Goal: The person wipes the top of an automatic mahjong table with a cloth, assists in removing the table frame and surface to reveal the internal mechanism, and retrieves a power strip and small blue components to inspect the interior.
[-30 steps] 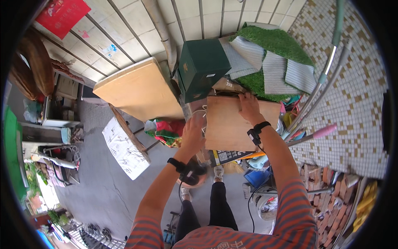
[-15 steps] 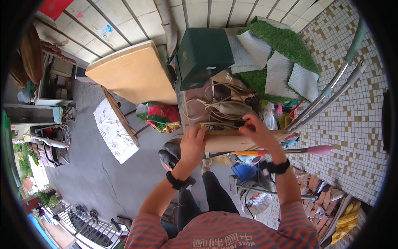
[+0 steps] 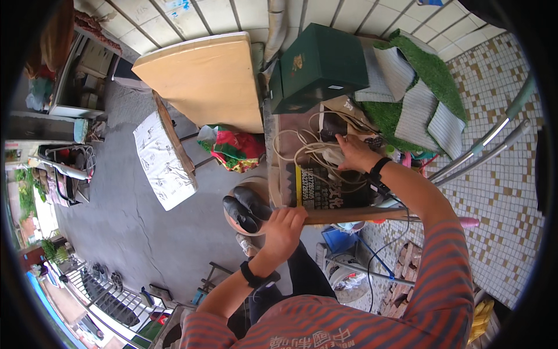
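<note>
My left hand [image 3: 285, 234] is closed over the left end of a long brown board [image 3: 354, 216], seen nearly edge-on in front of me. Beyond the board, my right hand [image 3: 359, 156] reaches down into a loose coil of beige cable [image 3: 302, 152]. Its thumb and fingers curl around a pale bundle of that cable, though the fingertips are partly hidden. Under the coil lies a black printed sheet [image 3: 317, 189] with a yellow strip. A dark rounded item [image 3: 332, 125] rests beside the coil, just past my right fingers.
A dark green box [image 3: 325, 70] stands behind the coil, with artificial turf pieces [image 3: 401, 125] to its right. Left are a tan padded panel [image 3: 203, 81], a red-green bag [image 3: 232, 148] and black shoes [image 3: 241, 212] on a round stool. Metal tubes [image 3: 482, 145] slant at right.
My right hand has left the board and moved away from me into the cable coil. My left hand still grips the board, which has come closer to me, uncovering the black sheet.
</note>
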A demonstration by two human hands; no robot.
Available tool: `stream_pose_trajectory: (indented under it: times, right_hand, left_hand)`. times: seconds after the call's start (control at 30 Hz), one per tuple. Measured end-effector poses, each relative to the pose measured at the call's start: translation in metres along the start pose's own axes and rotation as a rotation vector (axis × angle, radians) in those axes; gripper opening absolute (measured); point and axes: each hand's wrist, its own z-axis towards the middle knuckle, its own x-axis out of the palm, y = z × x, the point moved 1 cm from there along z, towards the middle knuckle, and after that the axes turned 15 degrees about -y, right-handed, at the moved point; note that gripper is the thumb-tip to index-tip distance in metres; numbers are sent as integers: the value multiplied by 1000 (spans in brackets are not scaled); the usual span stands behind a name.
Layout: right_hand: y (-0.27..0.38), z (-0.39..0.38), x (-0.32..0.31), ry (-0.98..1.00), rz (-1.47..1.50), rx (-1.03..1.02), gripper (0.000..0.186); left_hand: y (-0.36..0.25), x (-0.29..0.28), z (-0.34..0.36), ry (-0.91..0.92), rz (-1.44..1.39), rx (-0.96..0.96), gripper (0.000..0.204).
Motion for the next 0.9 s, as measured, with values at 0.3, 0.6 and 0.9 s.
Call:
stream_pose_trajectory:
  times: [0.3,0.6,0.9]
  right_hand:
    - [15,20,66,-130,-143,-58,101]
    - [34,18,38,-81,-54,-43,62]
    - [61,-59,-175,-332,38,-72,62]
  left_hand:
    - [-5,1,-5,-36,-78,15,41]
    - [-21,0,-7,-4,-52,-22,29]
    - [-47,9,13,78,-78,68,30]
